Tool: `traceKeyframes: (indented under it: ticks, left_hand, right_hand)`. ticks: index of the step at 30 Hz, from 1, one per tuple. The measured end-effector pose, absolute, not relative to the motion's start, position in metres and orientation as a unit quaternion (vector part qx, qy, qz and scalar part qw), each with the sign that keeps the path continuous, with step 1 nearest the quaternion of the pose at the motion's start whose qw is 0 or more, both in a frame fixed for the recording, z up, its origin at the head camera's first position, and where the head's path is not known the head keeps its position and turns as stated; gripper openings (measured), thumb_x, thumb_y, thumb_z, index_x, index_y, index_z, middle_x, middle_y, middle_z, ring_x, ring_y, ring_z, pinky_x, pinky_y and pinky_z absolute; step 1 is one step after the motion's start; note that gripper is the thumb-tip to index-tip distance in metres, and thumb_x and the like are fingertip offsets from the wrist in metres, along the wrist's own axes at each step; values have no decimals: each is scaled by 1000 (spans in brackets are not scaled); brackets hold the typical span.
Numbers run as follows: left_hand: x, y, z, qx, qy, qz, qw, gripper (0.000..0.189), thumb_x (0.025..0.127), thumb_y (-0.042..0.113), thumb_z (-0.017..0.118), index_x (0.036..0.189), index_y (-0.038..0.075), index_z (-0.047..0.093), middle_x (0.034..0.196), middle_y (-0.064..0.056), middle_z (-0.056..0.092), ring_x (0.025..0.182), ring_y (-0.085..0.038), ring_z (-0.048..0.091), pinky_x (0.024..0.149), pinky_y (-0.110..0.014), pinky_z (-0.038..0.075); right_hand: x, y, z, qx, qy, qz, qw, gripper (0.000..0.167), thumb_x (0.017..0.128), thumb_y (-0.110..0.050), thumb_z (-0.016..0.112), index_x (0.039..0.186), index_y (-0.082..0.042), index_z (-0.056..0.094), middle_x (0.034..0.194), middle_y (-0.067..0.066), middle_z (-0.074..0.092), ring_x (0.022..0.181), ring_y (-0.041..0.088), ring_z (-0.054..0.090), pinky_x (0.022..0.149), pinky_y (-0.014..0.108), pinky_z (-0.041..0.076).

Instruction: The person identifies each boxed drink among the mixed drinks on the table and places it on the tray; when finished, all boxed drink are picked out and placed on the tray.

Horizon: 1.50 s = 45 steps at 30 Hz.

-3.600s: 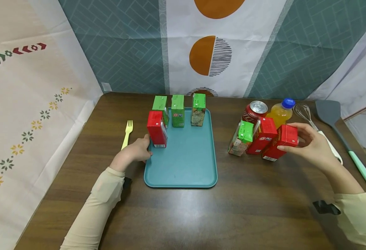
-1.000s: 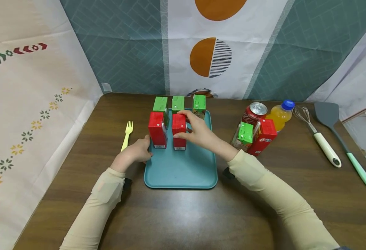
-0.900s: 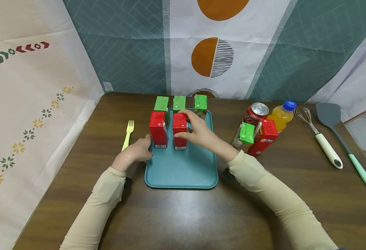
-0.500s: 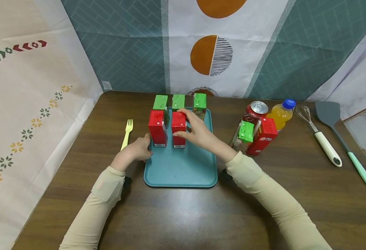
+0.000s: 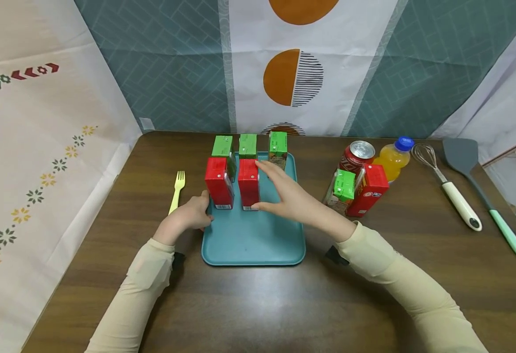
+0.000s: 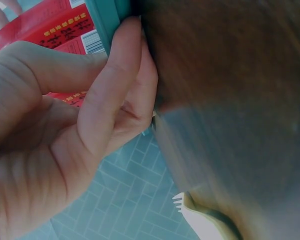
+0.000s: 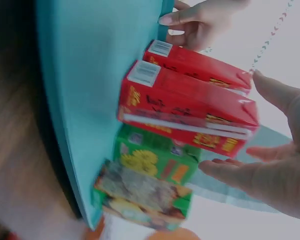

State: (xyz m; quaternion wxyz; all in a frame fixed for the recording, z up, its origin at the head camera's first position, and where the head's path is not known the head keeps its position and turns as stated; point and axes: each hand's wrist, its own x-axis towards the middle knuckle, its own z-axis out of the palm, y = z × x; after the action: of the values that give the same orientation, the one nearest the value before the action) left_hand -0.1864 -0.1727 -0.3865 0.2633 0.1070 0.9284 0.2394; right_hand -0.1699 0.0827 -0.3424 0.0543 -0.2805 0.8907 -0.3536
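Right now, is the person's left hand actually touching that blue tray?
Touching. The left wrist view shows it: the left hand pinches the blue tray at its rim, with no gap visible.

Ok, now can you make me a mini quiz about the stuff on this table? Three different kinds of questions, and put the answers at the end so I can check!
1. How many red cartons stand on the blue tray?

2. True or false: the yellow fork lies on the wooden table, outside the blue tray.

3. Pick one. Who is pinching the edge of the blue tray?
A. The left hand
B. The right hand
C. Both hands

Key:
1. Two. One more stands on the wooden table.
2. True. It lies to the left of the blue tray.
3. A. Its thumb and fingers are on the edge.
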Motion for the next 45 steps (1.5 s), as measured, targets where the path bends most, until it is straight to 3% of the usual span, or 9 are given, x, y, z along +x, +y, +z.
traceKeyframes:
  ticks: [11,18,25,29,33,36,38,41,45]
  left_hand:
    - [-185,-172,-385,108,926,248,264,61,86,2,55,133,-15,19,85,-20,58,54,-19,61,51,-28,49]
    - [-184,-174,-388,112,924,259,258,61,85,2,55,133,-15,19,86,-21,60,54,-18,62,51,-28,50]
    - [-185,-174,-389,115,923,256,262,61,86,2,55,132,-16,19,83,-19,59,53,-17,61,51,-28,49]
    - [-185,-174,-388,113,923,256,263,61,86,2,55,132,-16,19,83,-19,60,54,-17,61,50,-28,49]
    - [-186,-174,-388,114,923,257,262,62,86,2,55,133,-16,18,85,-21,60,54,-17,61,50,-28,49]
    - [-185,-175,-388,114,924,256,261,63,86,2,55,133,-16,18,87,-21,60,54,-17,62,51,-28,49]
    - [-186,-175,-388,114,924,254,261,63,86,2,55,133,-16,17,87,-21,60,54,-17,62,50,-27,48]
    - [-185,-175,-387,114,925,253,261,62,86,2,55,133,-16,18,85,-20,60,54,-18,62,51,-27,49]
    - [-184,-175,-386,117,922,260,262,59,86,2,54,131,-16,20,83,-20,59,54,-18,62,52,-27,50]
  right_hand:
    - [-134,140,-327,-305,901,-308,-11,72,80,-30,74,142,-20,38,147,3,32,123,19,44,87,37,52]
    - [-129,186,-316,-308,902,-292,-75,68,76,-20,78,136,-17,47,140,2,42,126,21,43,97,44,43]
    - [-129,230,-318,-330,892,-270,-148,74,64,-2,83,131,-9,52,134,8,49,119,18,46,96,9,34]
    - [-129,251,-321,-291,906,-256,-167,75,63,-2,84,131,-9,52,133,6,50,118,17,46,93,4,31]
    - [-133,266,-325,-230,928,-243,-166,76,64,-8,84,132,-10,50,133,11,49,123,28,45,103,28,37]
    - [-139,273,-328,-206,935,-248,-149,75,66,-10,84,132,-8,48,130,16,49,121,34,45,95,52,40]
    - [-145,275,-329,-199,937,-258,-128,75,67,-12,84,133,-6,48,128,18,50,118,36,46,91,57,40]
    - [-153,279,-332,-183,941,-274,-83,72,70,-17,83,133,-9,48,124,15,55,112,29,52,91,34,45]
    - [-162,286,-339,-162,928,-335,-8,68,75,-16,79,133,-10,44,114,12,60,99,6,58,76,9,44]
